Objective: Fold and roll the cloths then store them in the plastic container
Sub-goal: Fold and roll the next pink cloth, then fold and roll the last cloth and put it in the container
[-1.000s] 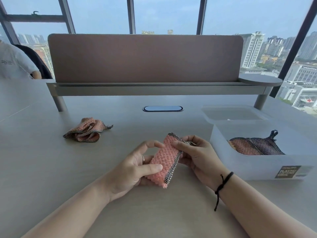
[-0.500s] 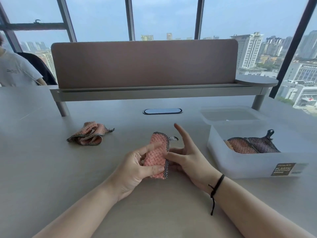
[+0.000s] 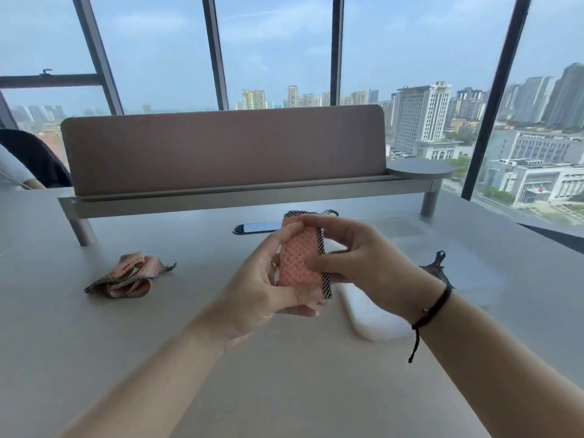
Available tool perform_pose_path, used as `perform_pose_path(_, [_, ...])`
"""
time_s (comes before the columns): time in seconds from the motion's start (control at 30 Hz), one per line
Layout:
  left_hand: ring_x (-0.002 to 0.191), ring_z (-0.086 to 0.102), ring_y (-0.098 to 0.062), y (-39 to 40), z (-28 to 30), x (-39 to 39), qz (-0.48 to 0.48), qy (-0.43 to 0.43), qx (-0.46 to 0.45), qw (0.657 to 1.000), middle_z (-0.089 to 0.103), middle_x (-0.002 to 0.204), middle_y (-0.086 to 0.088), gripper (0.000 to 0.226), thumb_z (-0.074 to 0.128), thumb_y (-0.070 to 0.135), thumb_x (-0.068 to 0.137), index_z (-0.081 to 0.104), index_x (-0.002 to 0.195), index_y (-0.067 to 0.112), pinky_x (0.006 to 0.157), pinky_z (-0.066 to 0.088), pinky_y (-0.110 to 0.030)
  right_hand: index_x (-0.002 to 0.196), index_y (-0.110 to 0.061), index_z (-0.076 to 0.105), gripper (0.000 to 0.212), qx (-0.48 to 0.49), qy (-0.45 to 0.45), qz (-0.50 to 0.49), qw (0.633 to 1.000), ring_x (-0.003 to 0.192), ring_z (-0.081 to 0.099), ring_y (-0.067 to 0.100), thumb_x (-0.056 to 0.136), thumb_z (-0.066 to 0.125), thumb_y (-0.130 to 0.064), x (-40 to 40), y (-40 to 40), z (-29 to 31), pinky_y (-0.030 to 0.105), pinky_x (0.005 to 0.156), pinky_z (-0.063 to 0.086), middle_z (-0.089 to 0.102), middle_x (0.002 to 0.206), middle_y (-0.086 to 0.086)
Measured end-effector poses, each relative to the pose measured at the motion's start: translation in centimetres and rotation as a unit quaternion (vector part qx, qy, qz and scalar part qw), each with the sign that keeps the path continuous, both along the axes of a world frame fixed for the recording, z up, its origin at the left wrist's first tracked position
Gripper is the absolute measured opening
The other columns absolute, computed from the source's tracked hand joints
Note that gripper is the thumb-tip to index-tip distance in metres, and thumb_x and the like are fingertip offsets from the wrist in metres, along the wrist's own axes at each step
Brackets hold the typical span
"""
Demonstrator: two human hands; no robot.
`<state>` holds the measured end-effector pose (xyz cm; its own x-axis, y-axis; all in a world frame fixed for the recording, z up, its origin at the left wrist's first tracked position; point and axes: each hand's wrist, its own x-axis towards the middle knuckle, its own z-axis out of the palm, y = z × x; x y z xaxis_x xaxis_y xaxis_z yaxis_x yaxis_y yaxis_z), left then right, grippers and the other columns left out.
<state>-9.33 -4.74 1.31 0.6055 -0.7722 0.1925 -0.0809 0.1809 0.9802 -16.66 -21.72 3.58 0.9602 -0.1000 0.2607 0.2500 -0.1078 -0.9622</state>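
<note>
A pink waffle-weave cloth (image 3: 300,260) with a black-and-white checked border is rolled into a short upright bundle, held above the table. My left hand (image 3: 262,286) grips it from the left and below, and my right hand (image 3: 360,263) grips its right side and top. A second pink cloth (image 3: 129,275) lies crumpled on the table to the left. The clear plastic container (image 3: 373,320) stands to the right, largely hidden behind my right wrist; a dark cloth's corner (image 3: 437,263) pokes up from it.
The container's lid (image 3: 401,227) lies flat beyond the container. A desk divider with a shelf (image 3: 221,153) runs across the back, and a cable port (image 3: 256,228) sits in front of it. A person (image 3: 19,172) sits at far left. Windows stand behind.
Both hands have lifted the cloth off the table and closed around it as a tighter roll. The camera has tilted up, so everything sits lower in view.
</note>
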Motion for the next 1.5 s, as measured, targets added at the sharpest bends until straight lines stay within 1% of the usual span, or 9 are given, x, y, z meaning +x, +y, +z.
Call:
perform_pose_path(0.23, [0.074,0.069,-0.019,-9.6,0.9,0.4,0.013,0.003,0.095,0.995,0.072,0.11,-0.005,0.053,0.077,0.021,0.084,0.055,0.131,0.033,0.058,0.051,-0.032,0.124,-0.015,0.066,0.048,0.009,0.119,-0.057,0.991,0.092,0.069,0.03,0.085,0.065,0.013,-1.4,-9.5,0.4,0.037,0.067,0.061,0.065,0.126,0.015])
perform_pose_path(0.37, [0.055,0.057,-0.007,-12.3,-0.4,0.7,0.098,-0.047,0.12,0.987,0.071,0.11,0.001,0.036,0.067,0.012,0.091,0.061,0.124,0.027,0.05,0.043,-0.022,0.122,-0.014,0.065,0.049,-0.021,0.173,-0.082,0.981,0.106,0.067,0.042,0.084,0.061,0.017,-0.5,-11.6,-1.8,0.056,0.086,0.057,0.059,0.129,0.022])
perform_pose_path(0.53, [0.106,0.065,-0.036,-12.4,-2.7,1.1,0.177,-0.137,0.16,0.962,0.066,0.123,-0.003,0.038,0.068,0.01,0.085,0.066,0.114,0.035,0.092,0.052,-0.048,0.127,-0.012,0.061,0.053,-0.055,0.256,-0.015,0.965,0.109,0.067,0.04,0.085,0.057,0.019,0.7,-12.2,-3.0,0.05,0.091,0.056,0.059,0.126,0.023])
perform_pose_path(0.63, [0.065,0.067,-0.01,-12.0,-3.2,0.8,0.166,-0.162,0.171,0.958,0.059,0.133,-0.018,0.032,0.064,0.018,0.091,0.064,0.116,0.038,0.063,0.051,-0.022,0.122,-0.017,0.061,0.052,-0.122,0.312,0.002,0.942,0.097,0.07,0.031,0.082,0.06,0.017,1.4,-12.4,-3.5,0.038,0.089,0.057,0.065,0.123,0.022])
perform_pose_path(0.77, [0.061,0.062,-0.008,-12.0,-3.7,1.0,0.16,-0.146,0.171,0.961,0.05,0.139,0.02,0.024,0.061,0.021,0.094,0.066,0.112,0.036,0.061,0.053,-0.028,0.131,-0.028,0.053,0.062,-0.26,0.345,0.013,0.902,0.096,0.07,0.027,0.079,0.069,0.002,2.0,-11.9,-3.6,0.032,0.082,0.059,0.065,0.121,0.013])
perform_pose_path(0.97, [0.064,0.064,-0.014,-10.9,-4.2,1.5,0.16,-0.128,0.161,0.965,0.069,0.081,-0.001,0.019,0.062,0.033,0.095,0.066,0.113,0.036,0.063,0.053,-0.036,0.14,-0.036,0.044,0.055,-0.516,0.306,-0.021,0.799,0.089,0.063,0.02,0.088,0.063,-0.029,2.1,-10.7,-3.1,0.029,0.071,0.048,0.06,0.115,0.0])
perform_pose_path(1.17, [0.069,0.069,-0.021,-7.7,-4.3,3.3,0.174,-0.127,0.156,0.964,0.069,0.101,-0.004,0.02,0.062,0.041,0.094,0.065,0.113,0.039,0.061,0.054,-0.034,0.13,-0.04,0.056,0.06,-0.52,0.325,-0.059,0.788,0.083,0.062,0.018,0.075,0.08,-0.044,0.9,-10.3,0.1,0.026,0.07,0.051,0.053,0.098,-0.015])
perform_pose_path(1.37, [0.079,0.068,-0.012,-2.1,-4.6,6.9,0.265,-0.159,0.176,0.935,0.07,0.094,0.007,0.015,0.065,0.033,0.093,0.067,0.108,0.035,0.068,0.05,-0.027,0.096,-0.027,0.075,0.022,-0.443,0.091,-0.257,0.854,0.075,0.055,0.01,0.086,0.07,-0.046,2.0,-7.2,3.2,0.025,0.067,0.039,0.06,0.081,-0.011])
perform_pose_path(1.5, [0.13,0.049,-0.019,3.4,-6.5,10.8,0.38,-0.33,0.272,0.82,0.059,0.135,0.002,0.029,0.068,0.025,0.089,0.067,0.117,0.022,0.106,0.039,-0.035,0.088,-0.025,0.074,0.013,-0.414,-0.014,-0.224,0.882,0.07,0.057,0.006,0.089,0.064,-0.032,3.4,-0.9,0.8,0.026,0.063,0.044,0.065,0.075,-0.012])
